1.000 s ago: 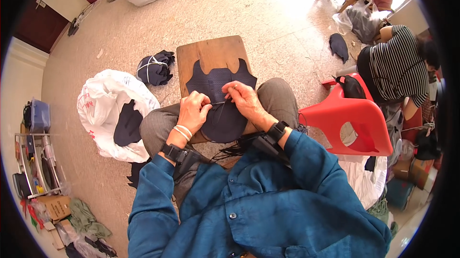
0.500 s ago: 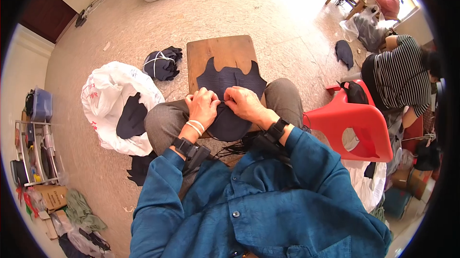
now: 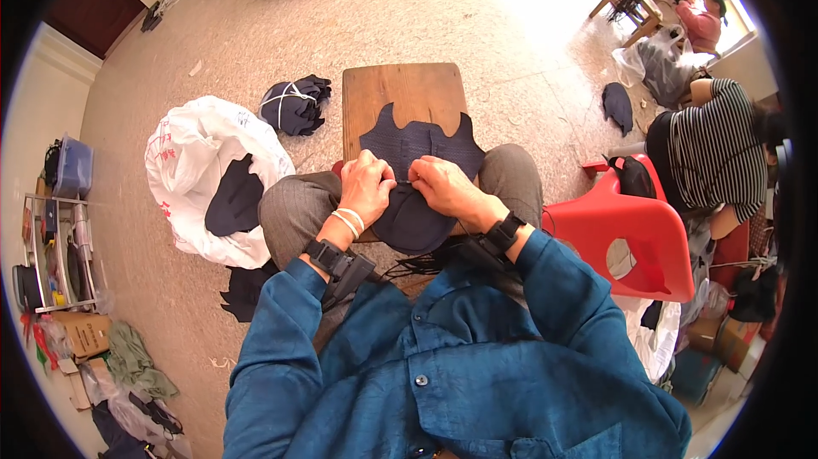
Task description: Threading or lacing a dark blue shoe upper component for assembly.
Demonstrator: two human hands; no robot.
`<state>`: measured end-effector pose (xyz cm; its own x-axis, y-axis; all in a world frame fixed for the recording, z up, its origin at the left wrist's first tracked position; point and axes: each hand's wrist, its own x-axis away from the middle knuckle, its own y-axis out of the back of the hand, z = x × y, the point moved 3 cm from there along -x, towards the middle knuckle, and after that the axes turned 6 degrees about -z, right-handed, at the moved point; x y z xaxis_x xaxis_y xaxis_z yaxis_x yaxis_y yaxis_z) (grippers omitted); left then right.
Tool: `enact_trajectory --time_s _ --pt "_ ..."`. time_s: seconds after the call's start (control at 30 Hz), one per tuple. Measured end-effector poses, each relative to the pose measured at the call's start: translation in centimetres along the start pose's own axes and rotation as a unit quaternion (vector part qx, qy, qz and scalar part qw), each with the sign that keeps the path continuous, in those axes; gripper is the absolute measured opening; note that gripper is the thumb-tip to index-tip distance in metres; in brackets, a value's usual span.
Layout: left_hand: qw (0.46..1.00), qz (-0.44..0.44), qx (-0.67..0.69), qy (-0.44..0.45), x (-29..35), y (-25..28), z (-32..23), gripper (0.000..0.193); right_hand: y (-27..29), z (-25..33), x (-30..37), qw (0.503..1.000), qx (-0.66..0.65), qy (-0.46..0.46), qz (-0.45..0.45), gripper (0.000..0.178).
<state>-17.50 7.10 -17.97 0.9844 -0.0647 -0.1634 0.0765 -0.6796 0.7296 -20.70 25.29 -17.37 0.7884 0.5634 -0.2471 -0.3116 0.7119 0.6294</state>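
A dark navy fabric piece (image 3: pixel 422 142) with curved cut-outs along its far edge lies over a wooden stool or board (image 3: pixel 400 84) between my knees. Its rounded lower part hangs toward my lap. My left hand (image 3: pixel 365 188) pinches the fabric near its middle, fingers bent and pressed together. Close beside it, my right hand (image 3: pixel 454 190) pinches the same piece, thumb and fingertips closed. A narrow gap separates the two sets of fingertips. Whether anything thin, such as a thread, lies between them is too small to make out.
At my left stand a white plastic bag (image 3: pixel 183 148) with dark fabric inside and a tied fabric bundle (image 3: pixel 294 108). A red plastic chair (image 3: pixel 660 237) is at my right, near a person in a striped top (image 3: pixel 711 148). Dark strands hang near my lap.
My fingertips are slightly farther apart on the navy fabric piece. The whole view has shifted a little; both hands keep their pinch.
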Motion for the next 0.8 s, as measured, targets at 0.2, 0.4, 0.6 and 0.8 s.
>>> enact_trajectory --time_s 0.2,0.4,0.6,0.8 --pt "0.999 -0.048 -0.004 -0.023 0.3 -0.2 0.2 0.007 -0.4 0.9 0.1 0.999 0.03 -0.015 -0.008 0.006" --pt "0.999 -0.04 0.008 -0.015 0.0 -0.3 0.2 0.01 -0.4 0.6 -0.1 0.998 0.048 -0.033 -0.031 0.008" --pt "0.996 0.02 0.075 0.036 -0.4 0.6 0.0 0.016 1.5 0.3 -0.2 0.989 -0.043 -0.142 -0.004 0.013" --pt "0.999 0.021 -0.025 0.016 -0.7 -0.2 -2.7 0.017 1.3 -0.4 0.3 0.987 -0.091 -0.128 -0.027 0.014"
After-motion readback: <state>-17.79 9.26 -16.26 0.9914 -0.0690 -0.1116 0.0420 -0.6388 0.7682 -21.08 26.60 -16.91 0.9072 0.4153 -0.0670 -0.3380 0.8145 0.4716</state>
